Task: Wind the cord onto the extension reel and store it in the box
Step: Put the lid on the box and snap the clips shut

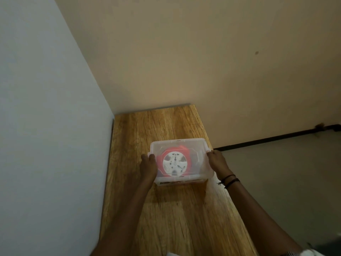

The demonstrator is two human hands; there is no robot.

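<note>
Wood tabletop (166, 209) by the wall: your left hand (148, 166) and right hand (218, 163) squeeze the short ends of the box (177, 145), reel (175, 165) lying flat inside.

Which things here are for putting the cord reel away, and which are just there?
For the job: clear box, red reel inside it, left hand, right hand.

Just there: wooden table, wristbands, dark pipe along the wall.
</note>
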